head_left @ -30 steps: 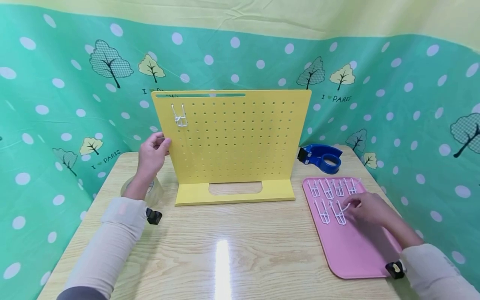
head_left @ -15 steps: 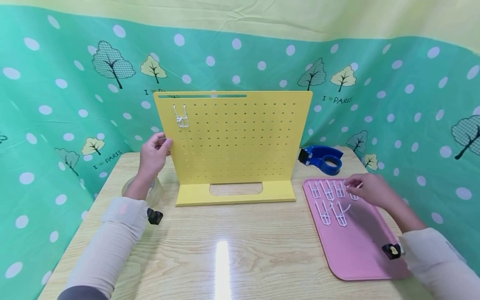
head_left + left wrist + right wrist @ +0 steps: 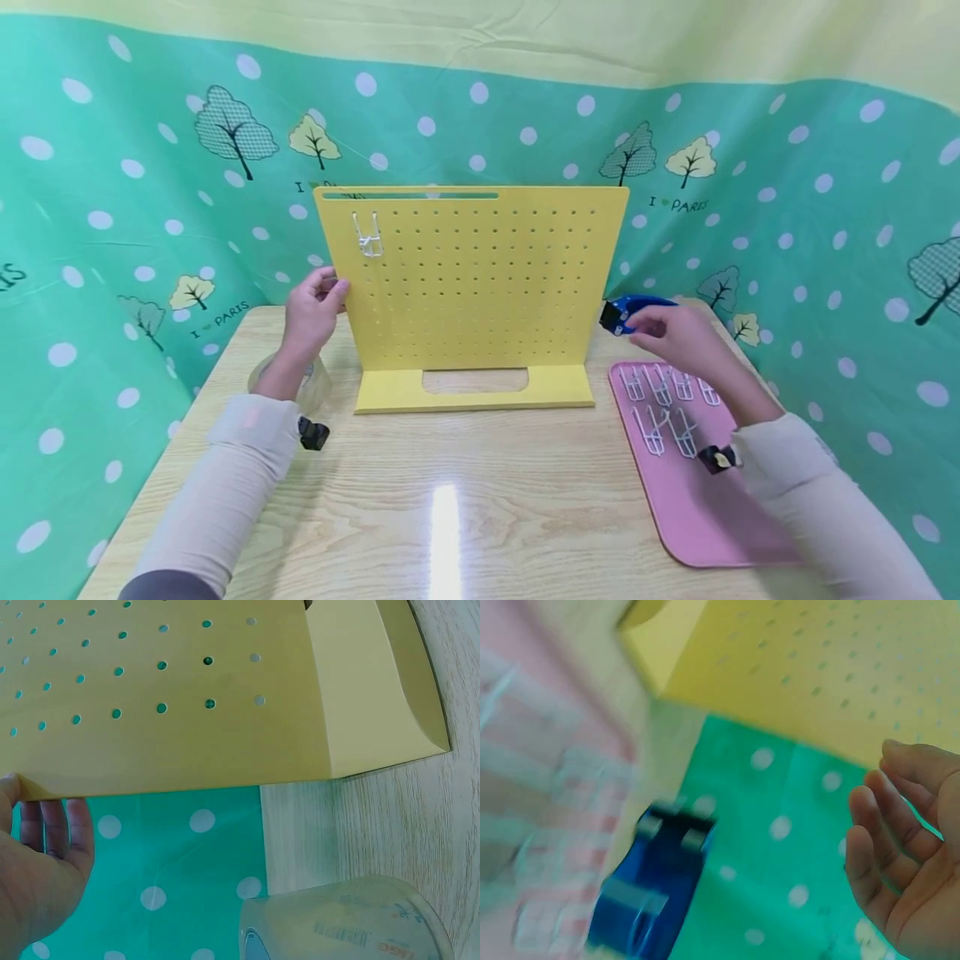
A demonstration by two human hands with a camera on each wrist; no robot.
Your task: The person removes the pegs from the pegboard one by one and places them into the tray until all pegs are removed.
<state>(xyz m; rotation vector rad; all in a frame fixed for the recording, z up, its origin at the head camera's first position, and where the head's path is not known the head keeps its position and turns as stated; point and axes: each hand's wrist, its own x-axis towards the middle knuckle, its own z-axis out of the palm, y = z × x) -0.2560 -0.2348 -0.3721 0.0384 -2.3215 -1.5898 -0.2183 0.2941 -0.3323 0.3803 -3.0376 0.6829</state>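
Above tray (image 3: 693, 508), right hand (image 3: 678, 337) apparently lifted.

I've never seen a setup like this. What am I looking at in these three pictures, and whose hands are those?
There is no machine here: a person works with two bare hands and wears three cameras. The wide picture comes from a camera on the head, looking down at a wooden table. The other two come from cameras on each wrist.

On the table stands a yellow pegboard with one white wire hook hung near its top left. The left hand holds the board's left edge; a roll of clear tape lies below that wrist. To the right lies a pink tray with more white hooks, and behind it a blue tape dispenser.

The right hand hovers above the tray's far end. In its blurred wrist picture the palm looks empty, fingers loosely bent.
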